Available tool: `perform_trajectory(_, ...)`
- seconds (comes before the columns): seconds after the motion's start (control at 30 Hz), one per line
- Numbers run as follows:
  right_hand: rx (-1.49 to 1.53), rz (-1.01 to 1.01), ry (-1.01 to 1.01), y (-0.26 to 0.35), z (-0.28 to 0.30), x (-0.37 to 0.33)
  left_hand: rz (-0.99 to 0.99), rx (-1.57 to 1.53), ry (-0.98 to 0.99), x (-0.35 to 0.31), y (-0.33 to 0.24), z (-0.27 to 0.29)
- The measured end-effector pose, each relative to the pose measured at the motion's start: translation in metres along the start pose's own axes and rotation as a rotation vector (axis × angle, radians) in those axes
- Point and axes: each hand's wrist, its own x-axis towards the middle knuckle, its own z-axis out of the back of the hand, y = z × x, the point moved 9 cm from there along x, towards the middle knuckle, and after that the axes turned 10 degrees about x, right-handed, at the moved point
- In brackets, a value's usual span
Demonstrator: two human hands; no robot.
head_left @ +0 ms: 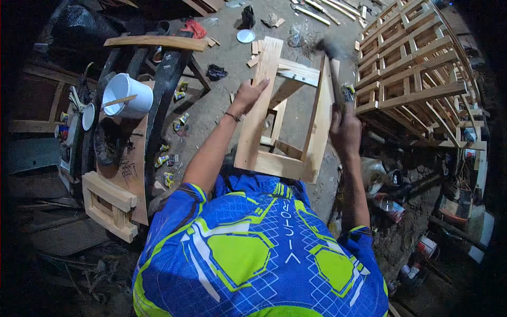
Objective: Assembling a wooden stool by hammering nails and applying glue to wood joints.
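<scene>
A pale wooden stool-like frame (255, 127) stands in front of my body, made of long side boards joined by crosspieces. My left hand (250, 95) grips the upper part of its left board, thumb on top and fingers round the edge. Beside the right board, my right hand (346, 130) is closed round the handle of a hammer (338, 87). The hammer's dark head, blurred by motion, is raised near the frame's far right corner. Small dark spots, perhaps nails, show on the far crosspiece (298, 73).
On my left, a dark bench carries a white bucket (141, 98) with a stick across it, scattered nails (128, 170) and a small wooden frame (111, 199). Stacked slatted frames (409, 98) stand at right. Wood offcuts (255, 47) and a white lid (245, 36) lie on the floor.
</scene>
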Motion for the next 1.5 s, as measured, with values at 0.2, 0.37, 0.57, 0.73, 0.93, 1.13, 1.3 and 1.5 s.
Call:
perform_trajectory(0.2, 0.895, 0.737, -0.256, 0.084, 0.124, 0.001, -0.024, -0.189, 0.030, -0.014, -0.015, -0.004)
perform_trajectory(0.37, -0.146, -0.234, 0.359, 0.028, -0.026, 0.000, -0.037, 0.035, -0.022, -0.023, -0.034, -0.002)
perform_trajectory(0.57, -0.014, 0.134, -0.302, 0.037, 0.039, -0.007, -0.021, 0.073, -0.119, -0.043, -0.046, 0.016)
perform_trajectory(0.73, -0.160, 0.143, -0.141, 0.049, 0.001, -0.010, -0.068, 0.015, -0.061, -0.040, -0.059, 0.014)
perform_trajectory(0.93, 0.070, -0.373, 0.038, -0.004, -0.010, -0.064, -0.093, 0.091, -0.109, -0.033, -0.044, 0.013)
perform_trajectory(1.13, 0.132, -0.199, -0.321, -0.052, 0.042, -0.116, -0.740, 0.578, -0.542, -0.113, -0.127, 0.035)
perform_trajectory(1.3, 0.304, -0.411, -0.130, -0.153, -0.006, -0.171, -0.816, 0.669, 0.118, -0.225, -0.109, -0.050)
perform_trajectory(1.5, 0.556, -0.473, -0.003, -0.170, -0.141, -0.226, -1.041, 0.746, -0.245, -0.258, -0.112, -0.019)
